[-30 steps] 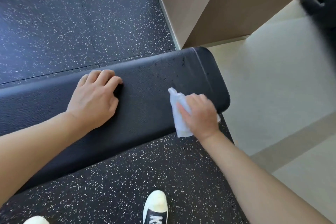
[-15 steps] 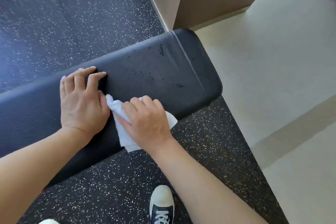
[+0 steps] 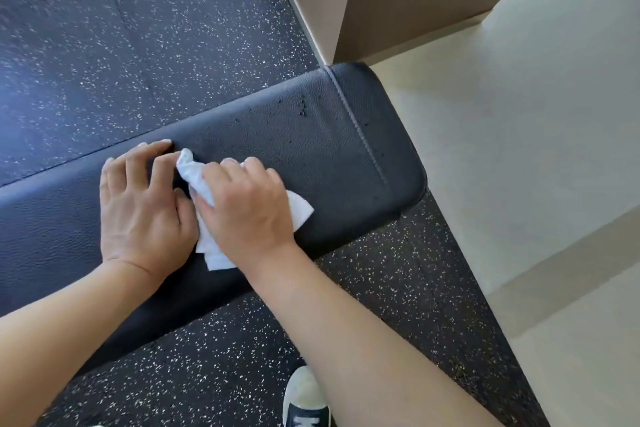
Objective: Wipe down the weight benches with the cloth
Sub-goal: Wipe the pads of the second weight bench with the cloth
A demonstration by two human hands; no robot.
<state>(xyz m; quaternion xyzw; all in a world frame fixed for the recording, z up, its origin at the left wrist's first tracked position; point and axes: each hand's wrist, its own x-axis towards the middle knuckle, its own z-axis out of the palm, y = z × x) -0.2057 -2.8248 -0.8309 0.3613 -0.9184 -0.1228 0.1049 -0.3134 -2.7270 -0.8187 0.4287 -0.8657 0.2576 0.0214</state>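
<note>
Right hand (image 3: 246, 208) presses a crumpled white cloth (image 3: 298, 210) on the black bench (image 3: 329, 149), touching the flat, open left hand (image 3: 142, 208); unwiped padding runs rightward along the bench's length

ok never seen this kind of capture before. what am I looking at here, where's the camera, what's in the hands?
There is no machine here: a person works with bare hands. The single picture comes from a wide-angle camera worn on the head, looking forward and down, so both forearms reach in from the bottom edge. The long black padded surface is a weight bench, standing on speckled rubber flooring. The right hand grips a crumpled white cloth and presses it onto the pad. The left hand rests on the bench beside it, holding nothing. Small dark specks show near the stitched seam. A sneaker toe shows below.
</note>
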